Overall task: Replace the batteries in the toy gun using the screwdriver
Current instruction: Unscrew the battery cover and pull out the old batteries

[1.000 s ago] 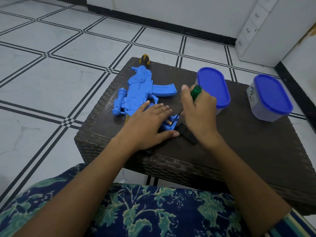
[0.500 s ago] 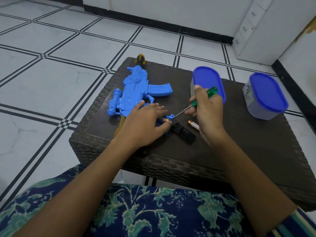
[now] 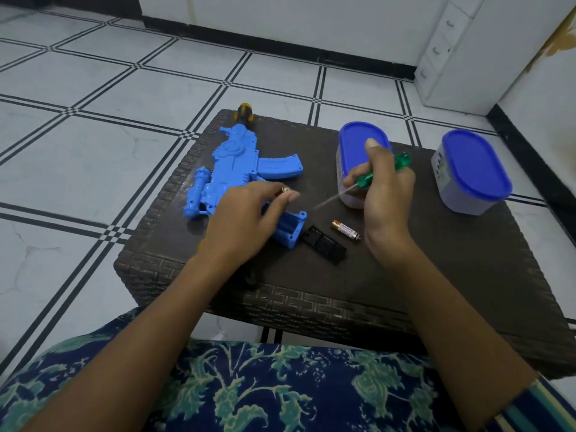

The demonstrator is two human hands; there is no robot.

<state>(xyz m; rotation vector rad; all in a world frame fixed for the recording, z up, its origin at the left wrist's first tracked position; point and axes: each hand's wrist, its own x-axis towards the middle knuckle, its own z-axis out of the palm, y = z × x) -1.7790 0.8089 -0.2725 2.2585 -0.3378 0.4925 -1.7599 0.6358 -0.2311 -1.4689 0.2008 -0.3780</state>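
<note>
The blue toy gun (image 3: pixel 237 165) lies on the dark woven table (image 3: pixel 436 275), its open battery compartment (image 3: pixel 290 227) facing up by my left hand. My left hand (image 3: pixel 249 219) is lifted over the gun and pinches a battery (image 3: pixel 285 189) between its fingertips. My right hand (image 3: pixel 383 194) grips the green-handled screwdriver (image 3: pixel 378 171), whose blurred metal tip points left toward the compartment. One battery (image 3: pixel 346 230) lies loose on the table. The black compartment cover (image 3: pixel 324 244) rests beside the gun's grip.
Two lidded containers with blue lids stand on the table, one (image 3: pixel 358 145) behind my right hand and one (image 3: pixel 472 171) at the right. A yellow-and-black tool handle (image 3: pixel 244 112) sticks out behind the gun. Tiled floor surrounds the table.
My left hand lifted off the gun's grip with a battery in its fingertips, uncovering the open compartment. My right hand raised the screwdriver away from the compartment. A second battery now lies on the table.
</note>
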